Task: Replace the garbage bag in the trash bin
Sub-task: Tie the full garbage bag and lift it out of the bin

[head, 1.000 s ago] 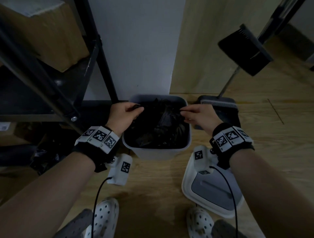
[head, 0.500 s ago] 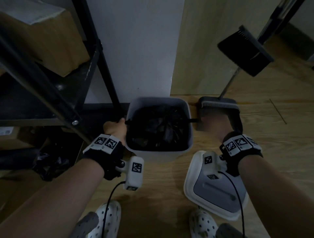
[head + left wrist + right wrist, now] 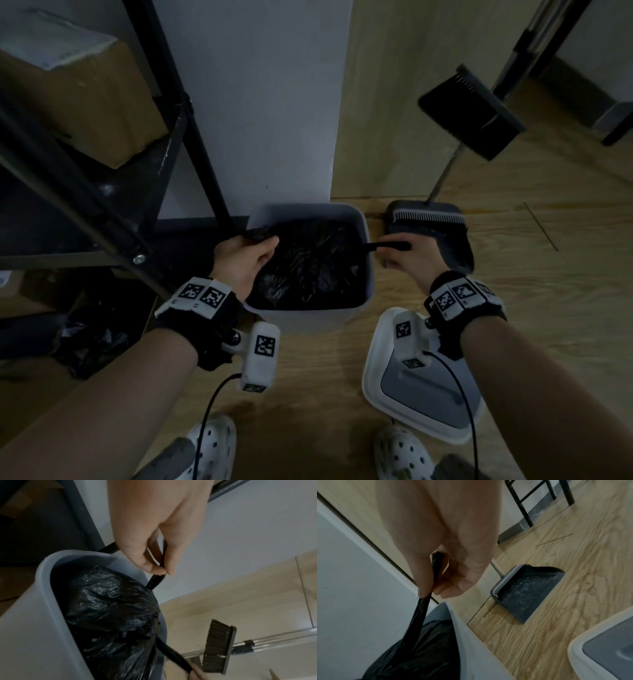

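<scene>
A grey trash bin (image 3: pixel 366 240) stands on the floor against the white wall, with a full black garbage bag (image 3: pixel 308 267) inside it. My left hand (image 3: pixel 246 253) pinches one twisted black strip of the bag (image 3: pixel 154 581) at the bin's left rim. My right hand (image 3: pixel 407 257) grips the other strip (image 3: pixel 383 246), stretched out over the right rim. In the right wrist view the strip (image 3: pixel 423 609) runs taut from my fingers (image 3: pixel 450 588) down into the bag (image 3: pixel 412 655).
The bin's lid (image 3: pixel 421 387) lies on the wood floor by my right foot. A dustpan (image 3: pixel 431 233) and a broom (image 3: pixel 472 113) stand right of the bin. A black shelf frame (image 3: pixel 191 137) with a cardboard box (image 3: pixel 78 92) rises at left; another black bag (image 3: pixel 92 342) lies beneath.
Both hands moved from the bag's middle outward to the bin's two sides, pulling the two strips apart. The left hand then came back up over the left rim.
</scene>
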The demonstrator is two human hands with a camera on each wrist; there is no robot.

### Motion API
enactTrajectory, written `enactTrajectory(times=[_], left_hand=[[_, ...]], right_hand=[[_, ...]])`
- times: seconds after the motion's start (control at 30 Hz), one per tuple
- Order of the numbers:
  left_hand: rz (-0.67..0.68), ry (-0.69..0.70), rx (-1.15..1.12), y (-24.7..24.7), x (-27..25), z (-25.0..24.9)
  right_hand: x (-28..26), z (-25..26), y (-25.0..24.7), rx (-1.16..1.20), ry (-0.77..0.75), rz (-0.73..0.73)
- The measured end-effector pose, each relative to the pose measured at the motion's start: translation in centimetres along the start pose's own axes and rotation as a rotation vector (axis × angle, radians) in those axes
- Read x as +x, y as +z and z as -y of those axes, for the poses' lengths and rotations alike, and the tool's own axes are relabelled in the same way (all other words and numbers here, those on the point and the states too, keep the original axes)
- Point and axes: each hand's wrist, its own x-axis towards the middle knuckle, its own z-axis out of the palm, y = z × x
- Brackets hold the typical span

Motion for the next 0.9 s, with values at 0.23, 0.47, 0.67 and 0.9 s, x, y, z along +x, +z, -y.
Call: enactTrajectory(times=[0.23, 0.47, 0.67, 0.9], left_hand=[[-0.063, -0.014, 0.046, 0.7, 0.0, -0.6], [0.036, 0.005, 0.022, 2.2, -0.8, -1.5], [0.351, 0.311, 0.433, 4.0, -2.3, -1.3], [0.405, 0.434, 0.646, 4.5, -2.3, 0.0]], right_hand=[[-0.6, 1.9, 0.4, 0.236, -0.027, -0.004], [-0.3, 3.8, 1.6, 0.24, -0.097, 0.026], [-1.1, 6.1, 3.2, 0.262, -0.174, 0.228], [-1.8, 7.3, 4.3, 0.123, -0.253, 0.301]])
